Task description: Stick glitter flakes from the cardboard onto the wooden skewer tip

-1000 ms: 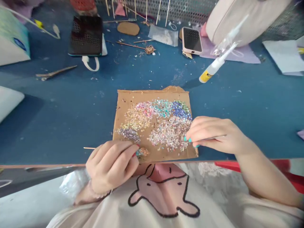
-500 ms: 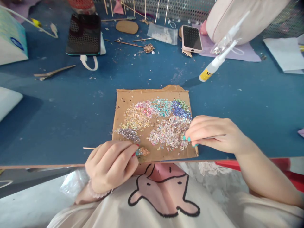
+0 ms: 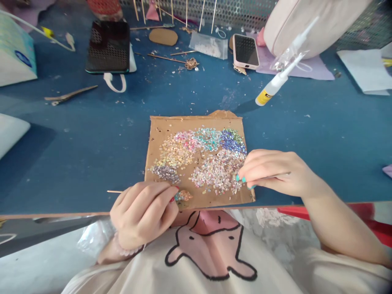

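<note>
Unmoved, the left hand (image 3: 145, 210) is pinching a stick (image 3: 114, 191) and the right hand (image 3: 275, 169) a slim tool (image 3: 280, 175), pausing beside pale rhinestones (image 3: 216, 172).

The cardboard (image 3: 157, 139) is matt; the flakes (image 3: 217, 171) on it look glossy. At two o'clock, the bottle (image 3: 271, 90) seems smooth plastic.

The left hand (image 3: 145, 212) holds a thin stick (image 3: 114, 191), with orange and blue sparkles (image 3: 185, 195) just past its pinch. The right hand (image 3: 272, 171) holds a thin tool (image 3: 280, 175), and pale shiny bits (image 3: 216, 171) lie beside that grip on brown cardboard (image 3: 196, 122). Farther past it is a white bottle (image 3: 271, 90)
</note>
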### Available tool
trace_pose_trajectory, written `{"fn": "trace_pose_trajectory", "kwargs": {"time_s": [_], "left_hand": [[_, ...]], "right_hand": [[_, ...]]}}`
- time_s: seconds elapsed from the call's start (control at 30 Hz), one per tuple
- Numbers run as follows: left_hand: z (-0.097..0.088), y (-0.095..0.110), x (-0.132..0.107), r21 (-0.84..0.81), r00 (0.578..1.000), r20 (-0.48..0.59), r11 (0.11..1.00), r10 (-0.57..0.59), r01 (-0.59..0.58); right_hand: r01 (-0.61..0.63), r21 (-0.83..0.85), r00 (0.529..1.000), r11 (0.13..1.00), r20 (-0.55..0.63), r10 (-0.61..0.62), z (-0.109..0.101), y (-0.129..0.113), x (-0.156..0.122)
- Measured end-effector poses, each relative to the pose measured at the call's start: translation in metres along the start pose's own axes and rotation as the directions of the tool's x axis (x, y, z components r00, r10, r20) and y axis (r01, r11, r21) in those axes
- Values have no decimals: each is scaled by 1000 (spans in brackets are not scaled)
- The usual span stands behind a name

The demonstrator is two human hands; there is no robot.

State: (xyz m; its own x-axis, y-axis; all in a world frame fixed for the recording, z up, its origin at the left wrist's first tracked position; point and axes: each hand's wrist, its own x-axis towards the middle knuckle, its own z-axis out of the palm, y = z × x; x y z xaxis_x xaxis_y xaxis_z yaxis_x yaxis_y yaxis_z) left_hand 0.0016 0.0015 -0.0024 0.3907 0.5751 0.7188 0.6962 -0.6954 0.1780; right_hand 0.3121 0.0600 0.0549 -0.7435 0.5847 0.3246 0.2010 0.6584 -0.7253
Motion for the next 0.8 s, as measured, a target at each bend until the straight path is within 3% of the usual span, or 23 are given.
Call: {"fn": "trace_pose_trajectory", "kwargs": {"time_s": [0.67,0.8], "left_hand": [[-1,0,1,17,1000,8,1000,10,-10],[-1,0,1,16,1000,11,1000,12,-12]], "right_hand": [[-3,8,1000,1000,-6,3,-1,-1,0],[-23,-20,998,1000,-59,22,-2,3,-3]]}}
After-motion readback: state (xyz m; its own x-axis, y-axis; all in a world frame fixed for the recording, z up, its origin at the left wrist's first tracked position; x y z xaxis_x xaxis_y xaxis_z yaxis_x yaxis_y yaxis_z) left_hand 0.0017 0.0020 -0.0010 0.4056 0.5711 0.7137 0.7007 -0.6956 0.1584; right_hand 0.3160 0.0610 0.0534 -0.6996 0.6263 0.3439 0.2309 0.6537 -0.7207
